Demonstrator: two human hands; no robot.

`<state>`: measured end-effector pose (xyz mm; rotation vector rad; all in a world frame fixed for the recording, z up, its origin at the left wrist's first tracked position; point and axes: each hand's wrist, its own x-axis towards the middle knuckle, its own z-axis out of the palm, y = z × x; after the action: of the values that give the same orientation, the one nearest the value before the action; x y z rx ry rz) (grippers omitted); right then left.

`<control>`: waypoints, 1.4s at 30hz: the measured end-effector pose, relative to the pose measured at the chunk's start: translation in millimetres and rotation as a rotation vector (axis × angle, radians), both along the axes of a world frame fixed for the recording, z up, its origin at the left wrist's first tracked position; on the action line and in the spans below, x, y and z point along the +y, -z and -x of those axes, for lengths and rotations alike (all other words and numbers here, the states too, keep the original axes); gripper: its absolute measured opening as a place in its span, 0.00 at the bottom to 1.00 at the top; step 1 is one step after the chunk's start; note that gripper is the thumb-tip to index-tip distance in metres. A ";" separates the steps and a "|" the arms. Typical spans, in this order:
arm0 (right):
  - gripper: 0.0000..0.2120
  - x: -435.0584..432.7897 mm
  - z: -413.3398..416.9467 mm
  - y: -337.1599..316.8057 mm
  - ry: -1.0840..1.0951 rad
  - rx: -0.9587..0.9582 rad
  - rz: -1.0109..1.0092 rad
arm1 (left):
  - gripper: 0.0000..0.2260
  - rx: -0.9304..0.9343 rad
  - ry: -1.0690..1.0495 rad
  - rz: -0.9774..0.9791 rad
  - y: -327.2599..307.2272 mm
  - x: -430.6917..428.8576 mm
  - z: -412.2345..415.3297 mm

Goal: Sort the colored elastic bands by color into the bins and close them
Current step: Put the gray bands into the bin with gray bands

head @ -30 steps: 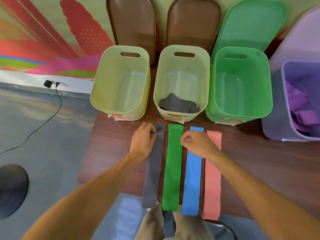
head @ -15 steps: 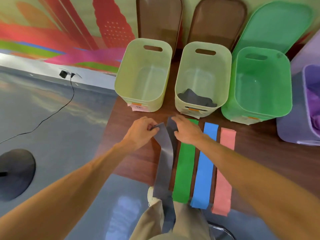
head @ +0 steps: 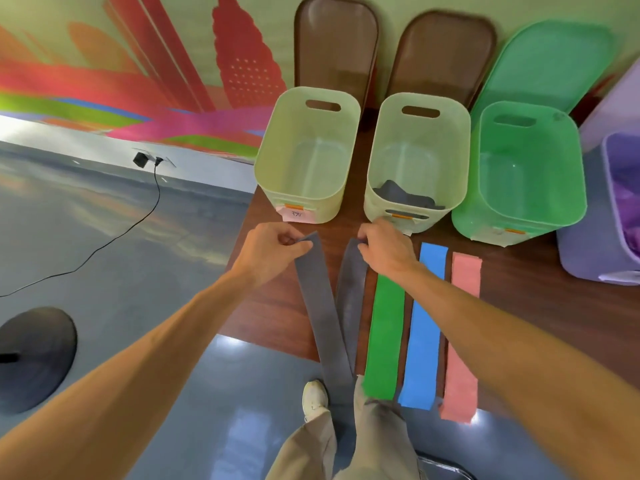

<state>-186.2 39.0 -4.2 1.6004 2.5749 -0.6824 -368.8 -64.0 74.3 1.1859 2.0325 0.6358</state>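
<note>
Head view: the fingers (head: 295, 239) of the left hand (head: 273, 249) are curled, pinching one layer of the grey band (head: 320, 299) at its far end. The fingers (head: 363, 237) of the right hand (head: 386, 249) pinch the other layer of the same band, so the loop is spread into a narrow V above the desk (head: 273, 306). The two layers meet again near the desk's front edge, and the band hangs past that edge in front of the person's trouser legs.

Just right of the grey band, a green band (head: 386, 336), a blue band (head: 424, 323) and a pink band (head: 464, 323) lie flat side by side, lengthwise, their near ends overhanging the front edge. The right forearm crosses the far end of the green band.

Beyond the hands stands a row of open bins: a pale yellow bin (head: 311, 133), a second pale yellow bin (head: 415, 143) with dark grey bands (head: 398, 195) in its bottom, a green bin (head: 519, 157), and a purple bin (head: 588, 247) at the right edge. Two brown lids (head: 336, 46) and a green lid (head: 547, 64) lean against the wall behind them.
</note>
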 end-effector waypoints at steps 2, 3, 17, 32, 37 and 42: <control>0.08 -5.2 -2.0 -19.7 -0.033 0.058 -0.040 | 0.04 0.021 0.004 -0.022 -11.5 -2.4 2.3; 0.08 -8.7 -3.3 -30.3 -0.058 0.081 -0.058 | 0.04 0.027 0.009 -0.031 -17.5 -3.9 3.0; 0.10 -72.5 -32.0 -172.7 -0.015 0.065 -0.133 | 0.06 -0.010 0.114 -0.240 -111.8 -26.9 -13.3; 0.07 -21.0 -56.6 -280.2 0.219 0.254 -0.521 | 0.02 0.062 0.161 -0.537 -197.6 37.5 -43.9; 0.07 15.7 -60.1 -311.9 0.379 0.381 -0.565 | 0.01 0.044 0.102 -0.620 -225.1 70.4 -52.9; 0.07 35.7 -65.1 -320.4 0.384 0.475 -0.581 | 0.02 0.043 0.097 -0.670 -231.2 101.8 -60.6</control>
<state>-121.1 74.6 316.2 2.4078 3.0214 -0.3687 -308.2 37.8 305.5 1.6660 1.8272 1.3120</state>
